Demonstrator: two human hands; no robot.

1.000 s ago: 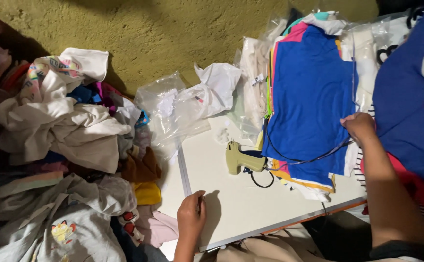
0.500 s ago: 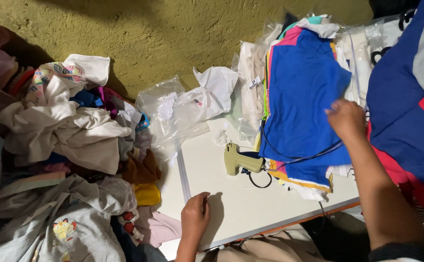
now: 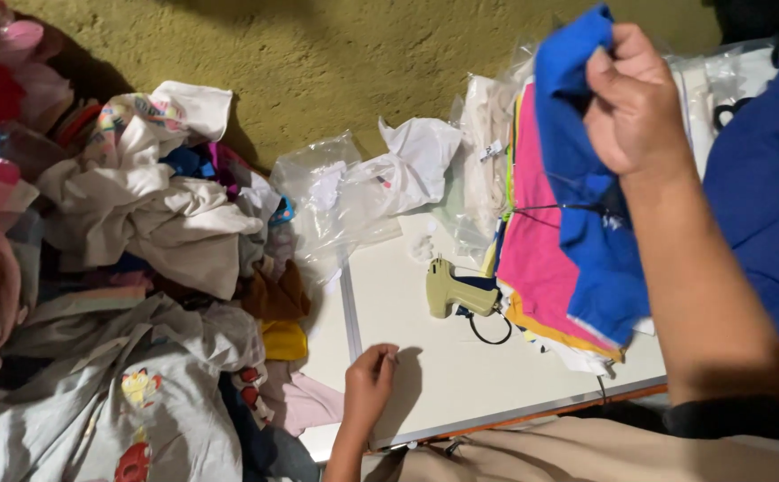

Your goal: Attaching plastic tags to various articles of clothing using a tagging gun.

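Note:
My right hand is raised and shut on a blue garment, which hangs from it above a stack of folded clothes. A pink garment now lies on top of that stack, with yellow and white layers under it. My left hand rests with curled fingers on the white board near its front left edge and holds nothing visible. A beige tagging gun lies on the board between the hands, beside the stack, with a black cord looping under it.
A big heap of loose clothes fills the left side. Clear plastic bags and a white crumpled cloth lie at the board's far edge. Another blue garment hangs at the right. The ground behind is yellow-green.
My right hand has gripped the blue garment and lifted it up off the stack, uncovering the pink one beneath. My left hand has stayed on the board.

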